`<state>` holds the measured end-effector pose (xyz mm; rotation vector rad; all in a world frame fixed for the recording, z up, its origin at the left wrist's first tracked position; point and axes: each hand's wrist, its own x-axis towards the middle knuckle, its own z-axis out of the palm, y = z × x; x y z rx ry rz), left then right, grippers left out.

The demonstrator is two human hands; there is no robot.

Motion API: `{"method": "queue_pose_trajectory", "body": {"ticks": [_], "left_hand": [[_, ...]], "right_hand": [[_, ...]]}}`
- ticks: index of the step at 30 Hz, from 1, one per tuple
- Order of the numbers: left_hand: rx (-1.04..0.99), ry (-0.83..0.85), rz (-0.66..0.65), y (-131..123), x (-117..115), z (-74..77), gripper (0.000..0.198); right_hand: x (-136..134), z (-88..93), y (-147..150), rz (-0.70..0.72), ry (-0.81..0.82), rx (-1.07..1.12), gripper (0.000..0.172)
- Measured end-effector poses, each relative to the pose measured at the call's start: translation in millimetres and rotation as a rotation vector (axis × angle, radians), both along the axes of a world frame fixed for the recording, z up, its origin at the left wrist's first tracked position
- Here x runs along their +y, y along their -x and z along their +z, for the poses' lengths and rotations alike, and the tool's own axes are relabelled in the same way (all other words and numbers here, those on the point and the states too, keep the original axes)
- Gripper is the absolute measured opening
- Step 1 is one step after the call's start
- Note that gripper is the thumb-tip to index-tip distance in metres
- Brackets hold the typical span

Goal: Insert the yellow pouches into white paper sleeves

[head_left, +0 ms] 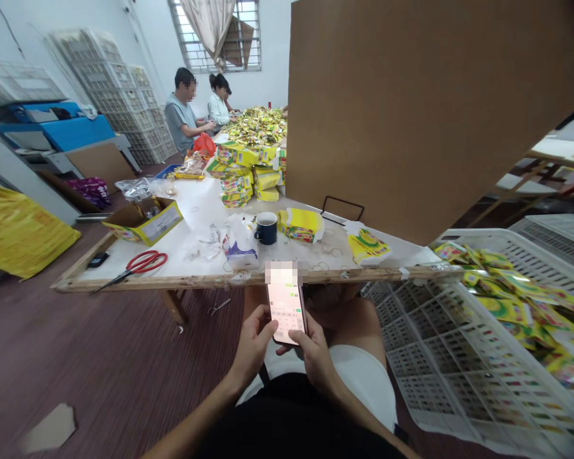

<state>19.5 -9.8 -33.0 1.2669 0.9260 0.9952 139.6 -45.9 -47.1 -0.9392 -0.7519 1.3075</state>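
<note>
Between both hands, over my lap, is a smartphone (286, 312) with a lit screen that shows a keyboard and chat lines. My left hand (257, 331) grips its left edge, the thumb on the lower screen. From the other side my right hand (312, 347) holds the phone, its thumb resting over the keyboard. Just beyond the phone runs the wooden edge of a white-topped table (205, 280). On it stand a dark blue mug (266, 229), a yellow box (300, 225) and a tissue pack (240, 252).
Red-handled scissors (146, 261) lie at the table's left. A big cardboard sheet (402, 115) rises at right. Beside my right leg stands a white crate (425, 357) full of yellow packets. Two people (182, 115) sit at the far end by a heap of packets (258, 124).
</note>
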Motion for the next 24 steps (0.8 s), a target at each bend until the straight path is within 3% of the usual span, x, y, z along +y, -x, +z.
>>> {"method": "queue_pose_trajectory", "body": {"ticks": [10, 24], "left_hand": [[-0.010, 0.013, 0.058, -0.9, 1.8, -1.8, 0.017], [-0.009, 0.012, 0.030, 0.8, 0.5, 3.1, 0.016]], "right_hand": [[-0.2, -0.3, 0.1, 0.020, -0.009, 0.008, 0.034], [-0.2, -10.4, -1.1, 0.007, -0.032, 0.071, 0.032]]}}
